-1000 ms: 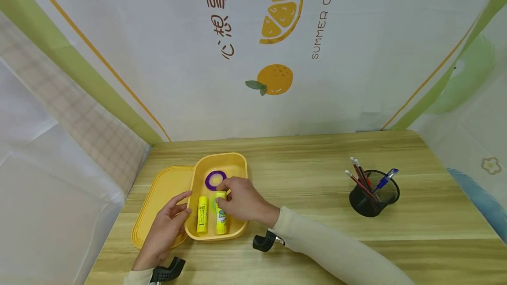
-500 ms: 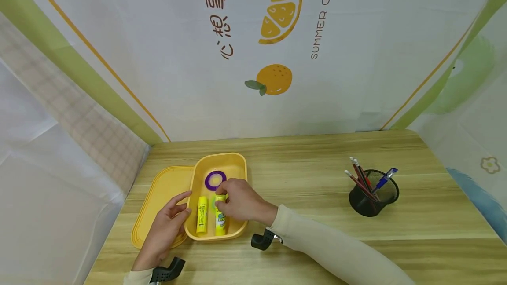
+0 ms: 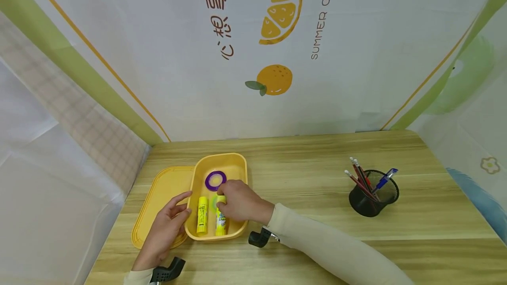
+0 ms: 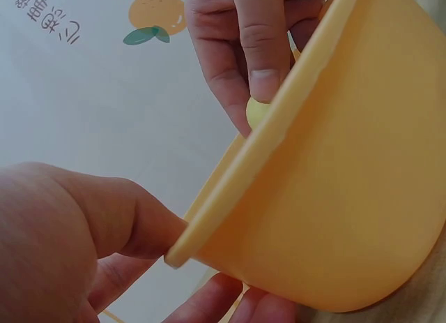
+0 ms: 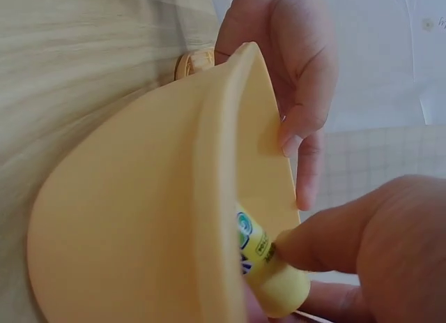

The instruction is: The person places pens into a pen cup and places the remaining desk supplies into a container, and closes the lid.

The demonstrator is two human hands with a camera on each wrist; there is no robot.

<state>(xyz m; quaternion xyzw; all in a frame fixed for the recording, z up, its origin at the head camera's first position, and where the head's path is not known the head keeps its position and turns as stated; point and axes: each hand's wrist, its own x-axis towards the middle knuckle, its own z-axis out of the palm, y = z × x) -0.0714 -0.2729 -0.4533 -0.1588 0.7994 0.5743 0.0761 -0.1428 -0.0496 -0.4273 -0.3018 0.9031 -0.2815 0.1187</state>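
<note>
A yellow plastic box [image 3: 233, 166] stands at the left of the table. My left hand [image 3: 168, 220] holds its left wall, thumb over the rim and fingers outside. Inside the box, my right hand [image 3: 242, 201] pinches the upper end of a yellow glue stick [image 3: 220, 225]; in the right wrist view this glue stick [image 5: 279, 288] leans up towards the rim. A second yellow glue stick [image 3: 202, 214] lies beside it on the left. Further back is a purple ring [image 3: 208, 185] like a tape roll. A light green round thing [image 3: 214, 202] is partly hidden between the glue sticks.
A yellow lid [image 3: 164, 192] lies flat left of the box, partly behind it and my left hand. At the right stands a black mesh pen cup [image 3: 366, 206] with several pencils and a blue pen [image 3: 385, 179]. A printed cloth [image 3: 325, 96] hangs behind the table.
My right hand has moved slightly down and towards me with the glue stick, deeper in the box. My left hand and the box have stayed in place.
</note>
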